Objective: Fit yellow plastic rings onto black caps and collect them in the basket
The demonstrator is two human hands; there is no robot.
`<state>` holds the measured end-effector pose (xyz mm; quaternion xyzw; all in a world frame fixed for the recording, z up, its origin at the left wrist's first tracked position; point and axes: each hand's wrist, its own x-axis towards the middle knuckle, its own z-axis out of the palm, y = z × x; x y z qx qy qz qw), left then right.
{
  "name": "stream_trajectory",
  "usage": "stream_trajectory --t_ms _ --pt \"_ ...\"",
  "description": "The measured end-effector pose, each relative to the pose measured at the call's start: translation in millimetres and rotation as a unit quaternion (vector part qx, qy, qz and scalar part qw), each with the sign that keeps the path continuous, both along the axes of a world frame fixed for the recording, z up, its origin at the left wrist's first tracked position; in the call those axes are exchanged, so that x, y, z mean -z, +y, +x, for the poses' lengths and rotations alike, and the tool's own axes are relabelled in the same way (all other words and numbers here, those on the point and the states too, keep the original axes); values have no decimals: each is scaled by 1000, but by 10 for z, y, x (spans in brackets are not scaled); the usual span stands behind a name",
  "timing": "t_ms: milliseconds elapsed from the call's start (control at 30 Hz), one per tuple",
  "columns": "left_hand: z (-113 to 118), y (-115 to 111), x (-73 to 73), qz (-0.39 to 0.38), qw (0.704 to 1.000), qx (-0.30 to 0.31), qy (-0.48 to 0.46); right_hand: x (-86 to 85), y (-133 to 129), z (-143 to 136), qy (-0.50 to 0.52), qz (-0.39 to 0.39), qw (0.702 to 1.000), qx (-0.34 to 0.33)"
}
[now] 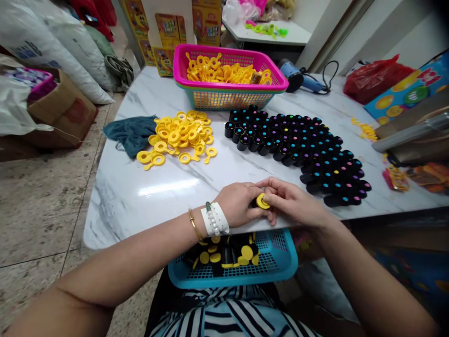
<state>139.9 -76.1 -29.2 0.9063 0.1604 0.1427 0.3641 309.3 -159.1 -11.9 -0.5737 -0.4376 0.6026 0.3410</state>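
My left hand (240, 203) is closed around a small black cylinder, mostly hidden by the fingers. A yellow ring cap (262, 201) sits on the cylinder's end, and my right hand (289, 199) pinches it with thumb and fingers. Both hands meet over the table's front edge. Below them, a blue basket (286, 269) on my lap holds black cylinders with yellow caps. Loose yellow ring pieces with tabs (182, 133) lie heaped to the left. Many black cylinders with coloured dots on top (298, 145) stand packed together to the right.
A pink basket (229, 83) full of yellow ring pieces, nested in a teal one, stands at the back of the marble-patterned table (119, 196). A dark cloth (131, 133) lies left. A blue heat-gun-like tool (312, 83) and a red bag (375, 79) are back right.
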Motion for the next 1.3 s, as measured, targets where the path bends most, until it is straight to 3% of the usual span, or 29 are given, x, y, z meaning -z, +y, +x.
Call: stream_trajectory --t_ms 100,233,400,567,633,667,733,800,867,967,1100,1200,1300 --pt "2 -26 -2 11 999 -24 20 -5 -77 -155 -135 60 988 50" --pt "13 -69 10 53 995 -60 64 15 -137 -242 -315 140 937 56" --pt "-45 -217 -23 86 988 -71 111 46 -333 -337 -293 196 934 49" --pt "-265 -559 -112 49 992 32 109 191 -761 -483 -362 325 872 47" --pt "-402 -570 -188 27 995 38 88 230 -911 -513 -361 357 860 43" --pt "-483 -505 -228 34 996 11 80 242 -969 -519 -360 366 857 43" --pt "-672 -241 -286 99 987 -106 75 252 -1044 -512 -361 375 853 44" --pt "-869 115 -294 209 939 -257 92 249 -1073 -493 -366 378 849 51" --pt "-1018 408 -252 282 895 -315 144 233 -1068 -471 -367 379 847 70" --pt "-1055 487 -129 322 886 -299 152 191 -1007 -442 -357 387 843 113" --pt "-805 26 5 303 934 -179 58 151 -836 -408 -382 414 809 166" --pt "-507 -248 7 283 956 -65 46 162 -660 -381 -436 412 788 139" --pt "-249 -219 -49 243 969 -18 45 206 -500 -339 -463 399 786 90"
